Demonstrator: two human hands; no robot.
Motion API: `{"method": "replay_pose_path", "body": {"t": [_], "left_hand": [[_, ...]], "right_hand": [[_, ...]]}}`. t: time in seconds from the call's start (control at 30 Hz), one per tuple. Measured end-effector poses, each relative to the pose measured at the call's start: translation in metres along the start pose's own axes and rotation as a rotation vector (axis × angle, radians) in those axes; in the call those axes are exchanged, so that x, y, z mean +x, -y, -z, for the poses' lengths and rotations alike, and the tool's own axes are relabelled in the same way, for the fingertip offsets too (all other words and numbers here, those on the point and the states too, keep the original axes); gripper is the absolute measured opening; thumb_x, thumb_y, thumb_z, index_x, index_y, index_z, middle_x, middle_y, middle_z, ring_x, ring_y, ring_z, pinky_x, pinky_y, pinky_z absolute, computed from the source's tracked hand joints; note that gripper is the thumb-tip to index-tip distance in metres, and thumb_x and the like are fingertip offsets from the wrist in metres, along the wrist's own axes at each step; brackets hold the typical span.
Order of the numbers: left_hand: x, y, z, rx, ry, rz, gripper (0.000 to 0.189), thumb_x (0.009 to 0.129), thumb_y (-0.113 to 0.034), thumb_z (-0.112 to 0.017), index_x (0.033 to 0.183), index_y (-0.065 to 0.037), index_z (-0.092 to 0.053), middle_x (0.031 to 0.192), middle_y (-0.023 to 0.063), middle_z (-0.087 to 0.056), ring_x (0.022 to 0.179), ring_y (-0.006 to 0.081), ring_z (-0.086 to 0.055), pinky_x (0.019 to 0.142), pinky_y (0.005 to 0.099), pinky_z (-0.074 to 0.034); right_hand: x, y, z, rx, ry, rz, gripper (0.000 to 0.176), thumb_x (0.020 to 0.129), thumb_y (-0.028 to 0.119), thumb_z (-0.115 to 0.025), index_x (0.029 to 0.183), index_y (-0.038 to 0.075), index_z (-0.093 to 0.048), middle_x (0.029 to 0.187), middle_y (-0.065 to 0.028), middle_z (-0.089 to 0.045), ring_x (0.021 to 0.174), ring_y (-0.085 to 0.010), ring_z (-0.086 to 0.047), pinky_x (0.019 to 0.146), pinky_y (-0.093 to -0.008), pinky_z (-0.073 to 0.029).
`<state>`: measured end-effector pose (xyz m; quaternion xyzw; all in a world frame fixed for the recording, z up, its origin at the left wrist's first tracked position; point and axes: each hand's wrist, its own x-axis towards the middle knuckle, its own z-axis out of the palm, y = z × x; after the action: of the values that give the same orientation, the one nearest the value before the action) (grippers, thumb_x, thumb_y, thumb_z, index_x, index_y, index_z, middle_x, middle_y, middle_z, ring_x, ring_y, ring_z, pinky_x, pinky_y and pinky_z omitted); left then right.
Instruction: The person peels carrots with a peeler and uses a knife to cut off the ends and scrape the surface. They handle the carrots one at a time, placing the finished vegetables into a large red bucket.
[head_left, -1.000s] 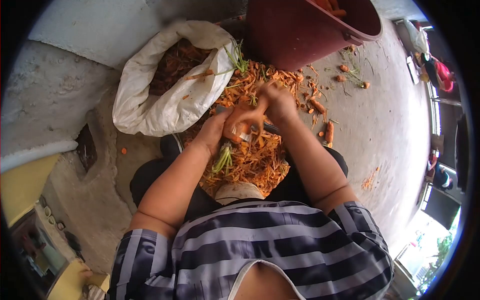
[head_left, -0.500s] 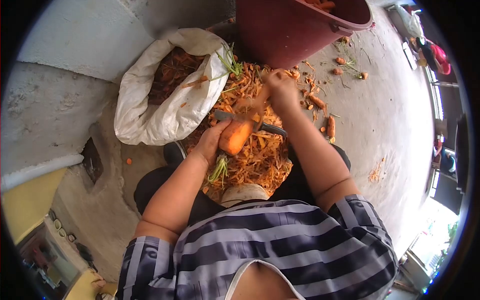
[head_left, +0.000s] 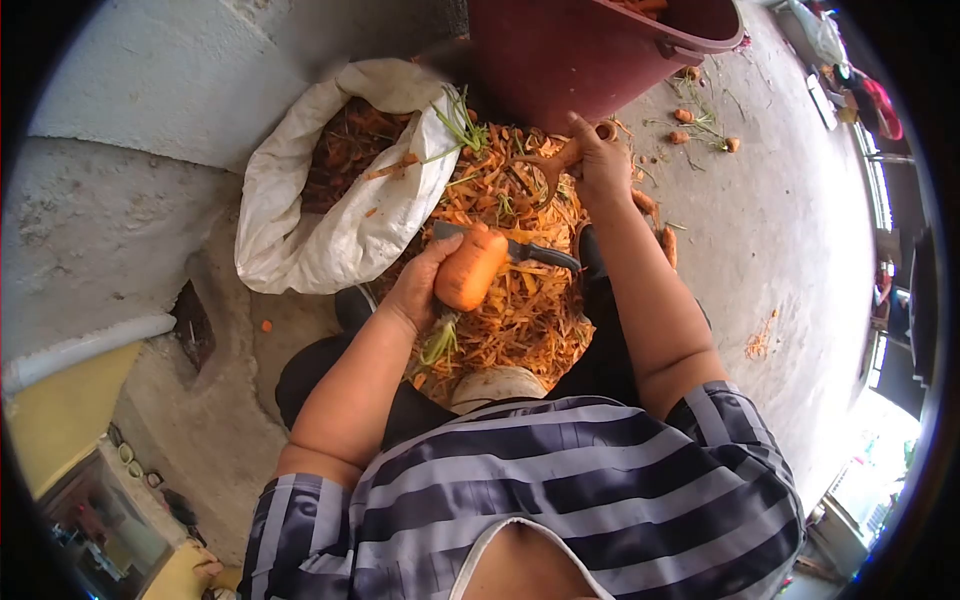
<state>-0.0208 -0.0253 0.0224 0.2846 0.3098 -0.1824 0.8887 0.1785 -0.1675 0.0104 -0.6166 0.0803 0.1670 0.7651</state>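
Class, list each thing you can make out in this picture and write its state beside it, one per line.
Left hand: closed on the carrot
Carrot: held, looks mostly peeled
Right hand: gripping the forked peeler
Forked peeler: held, away from the carrot
Knife: blade partly hidden behind the carrot
White sack: open, rim folded outward, peelings inside
Maroon bucket: open, orange pieces inside
Peelings: loose, heaped

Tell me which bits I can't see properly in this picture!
All in the head view:
- Left hand: most fingers hidden behind the carrot.
- Knife: part of it hidden behind the carrot.
- Maroon bucket: part of its rim cut off by the top edge.
- White sack: its bottom hidden by the scraps inside.
- Pink thing, far right: too small and blurred to name.
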Motion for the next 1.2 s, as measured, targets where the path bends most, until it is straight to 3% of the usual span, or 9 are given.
{"method": "replay_pose_path", "body": {"t": [0.3, 0.43, 0.5, 0.57, 0.8, 0.9, 0.93, 1.03, 1.2], "left_hand": [[0.017, 0.008, 0.011, -0.068, -0.035, -0.063, 0.048, 0.087, -0.044, -0.044, 0.111, -0.003, -0.05, 0.095, 0.0078, -0.058, 0.08, 0.0178, -0.06, 0.06, 0.0311, -0.052], [0.006, 0.006, 0.005, 0.04, -0.003, 0.014, 0.046, 0.088, -0.042, -0.044, 0.11, -0.002, -0.05, 0.091, 0.0103, -0.059, 0.074, 0.0191, -0.061, 0.059, 0.0312, -0.052], [0.004, 0.007, 0.004, 0.045, 0.054, 0.068, 0.046, 0.088, -0.041, -0.043, 0.111, -0.002, -0.047, 0.086, 0.0138, -0.059, 0.069, 0.0222, -0.062, 0.05, 0.0326, -0.052], [0.001, 0.003, -0.003, 0.048, 0.007, 0.05, 0.048, 0.089, -0.043, -0.04, 0.111, -0.001, -0.048, 0.084, 0.0149, -0.06, 0.065, 0.022, -0.061, 0.048, 0.0311, -0.051], [0.01, 0.003, 0.004, 0.028, -0.028, -0.067, 0.048, 0.089, -0.043, -0.038, 0.111, -0.002, -0.047, 0.084, 0.0138, -0.059, 0.066, 0.0225, -0.061, 0.049, 0.0312, -0.051], [0.014, 0.008, 0.01, -0.026, 0.013, 0.021, 0.047, 0.089, -0.042, -0.038, 0.111, -0.001, -0.047, 0.085, 0.0137, -0.059, 0.064, 0.023, -0.061, 0.049, 0.0315, -0.052], [0.009, 0.004, 0.009, -0.01, 0.089, 0.052, 0.047, 0.089, -0.041, -0.039, 0.111, -0.002, -0.047, 0.085, 0.0136, -0.059, 0.064, 0.0232, -0.061, 0.05, 0.0316, -0.052], [0.005, -0.001, 0.007, 0.008, 0.069, 0.049, 0.045, 0.089, -0.04, -0.04, 0.111, -0.002, -0.047, 0.086, 0.0132, -0.059, 0.063, 0.023, -0.061, 0.051, 0.0313, -0.052], [0.005, -0.003, -0.001, -0.044, -0.017, -0.036, 0.042, 0.088, -0.037, -0.044, 0.111, -0.003, -0.049, 0.091, 0.011, -0.059, 0.072, 0.0199, -0.061, 0.06, 0.0301, -0.052]], "right_hand": [[-0.078, -0.022, -0.033, -0.089, 0.563, -0.2, 0.023, 0.072, 0.012, -0.07, 0.083, 0.002, -0.052, 0.068, -0.0043, -0.053, 0.057, -0.013, -0.051, 0.051, -0.0243, -0.044], [-0.033, -0.018, -0.019, -0.089, 0.15, -0.232, 0.022, 0.069, 0.015, -0.071, 0.072, 0.001, -0.054, 0.064, -0.0032, -0.053, 0.053, -0.0103, -0.048, 0.049, -0.0241, -0.04], [-0.004, -0.001, -0.004, -0.388, -0.031, 0.023, 0.025, 0.069, 0.017, -0.072, 0.075, 0.001, -0.054, 0.067, -0.0052, -0.053, 0.053, -0.0114, -0.048, 0.047, -0.0249, -0.04], [0.001, 0.002, 0.001, -0.132, -0.068, 0.048, 0.026, 0.069, 0.018, -0.072, 0.077, 0.002, -0.053, 0.068, -0.0058, -0.054, 0.053, -0.0115, -0.048, 0.047, -0.025, -0.04], [-0.065, -0.001, -0.039, 0.009, 0.321, -0.146, 0.023, 0.072, 0.016, -0.07, 0.08, 0.004, -0.052, 0.061, -0.0017, -0.047, 0.05, -0.0114, -0.046, 0.045, -0.0223, -0.039], [-0.027, -0.004, -0.02, -0.1, 0.072, -0.188, 0.026, 0.072, 0.022, -0.069, 0.078, 0.002, -0.053, 0.067, -0.0056, -0.054, 0.055, -0.0114, -0.049, 0.05, -0.0239, -0.041], [-0.003, -0.013, -0.003, -0.377, 0.049, 0.067, 0.026, 0.072, 0.021, -0.069, 0.08, 0.002, -0.053, 0.068, -0.0056, -0.054, 0.056, -0.0127, -0.05, 0.05, -0.0256, -0.041], [0.009, 0.0, 0.006, 0.079, -0.102, 0.016, 0.025, 0.071, 0.016, -0.07, 0.08, 0.002, -0.051, 0.07, -0.0058, -0.052, 0.057, -0.0121, -0.05, 0.049, -0.026, -0.041], [-0.051, 0.016, -0.027, 0.076, 0.216, -0.162, 0.024, 0.071, 0.014, -0.07, 0.079, 0.005, -0.049, 0.063, -0.0036, -0.052, 0.055, -0.0107, -0.049, 0.048, -0.0241, -0.041]]}}
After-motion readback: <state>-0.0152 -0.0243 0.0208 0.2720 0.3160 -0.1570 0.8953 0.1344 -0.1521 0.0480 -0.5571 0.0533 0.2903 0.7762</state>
